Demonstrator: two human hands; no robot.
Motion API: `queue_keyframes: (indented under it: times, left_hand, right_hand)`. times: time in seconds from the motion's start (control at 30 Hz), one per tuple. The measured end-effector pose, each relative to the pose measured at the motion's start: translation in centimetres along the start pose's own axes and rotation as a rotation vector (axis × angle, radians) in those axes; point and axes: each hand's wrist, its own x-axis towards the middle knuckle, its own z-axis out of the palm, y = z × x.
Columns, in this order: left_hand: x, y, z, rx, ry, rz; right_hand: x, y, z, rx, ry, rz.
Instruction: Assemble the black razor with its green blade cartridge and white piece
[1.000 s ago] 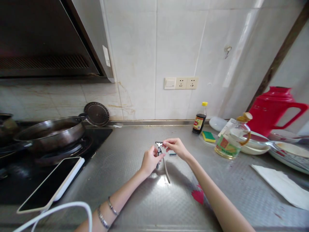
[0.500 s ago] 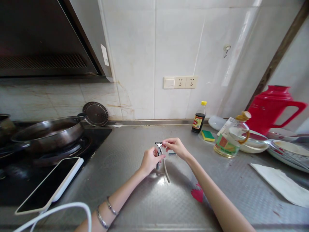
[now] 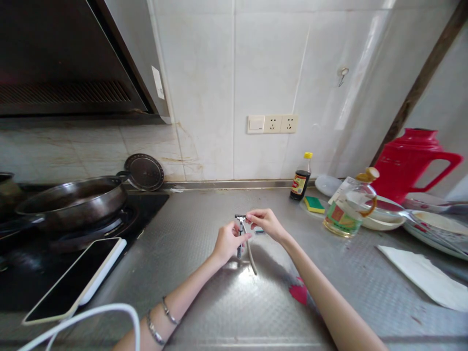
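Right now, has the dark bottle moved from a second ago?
No: the dark bottle keeps its place below the right end of the wall socket panel.

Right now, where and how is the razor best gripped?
Probably by the handle of the razor, pinched from the left, as the left hand does: it's slim and runs down from the crosswise head. The right hand occupies the head's right end.

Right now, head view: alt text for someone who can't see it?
A person's left hand grips a razor by its handle above a metal countertop, with the right hand at the razor's head. To the left are a pan on a black stove and a phone; to the right, a dark sauce bottle, a sponge and a red jug.
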Motion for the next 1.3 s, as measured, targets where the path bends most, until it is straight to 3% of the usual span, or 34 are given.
queue_keyframes:
  times: [0.53, 0.77, 0.93, 1.03, 1.17, 1.3]
  left_hand:
    - [0.2, -0.4, 0.0, -0.026, 0.009, -0.002]
    - [1.0, 0.1, -0.9, -0.137, 0.027, 0.012]
    - [2.0, 0.8, -2.5, -0.21, 0.101, 0.002]
    - [2.3, 1.0, -3.0, -0.222, 0.135, -0.011]
    - [2.4, 0.8, -3.1, -0.257, 0.125, -0.034]
    - [2.2, 0.6, -2.9, -0.269, 0.088, -0.083]
  right_hand:
    - [-0.2, -0.1, 0.3, 0.003, -0.006, -0.04]
    - [-0.1, -0.4, 0.6, -0.018, 0.057, 0.028]
    - [-0.4, -0.3, 0.9, -0.248, -0.003, 0.064]
    - [-0.8, -0.5, 1.9, -0.422, -0.069, -0.004]
    - [-1.5, -0.8, 3.7, -0.611, -0.104, -0.108]
    - [-1.9, -0.7, 5.1, -0.691, -0.1, -0.098]
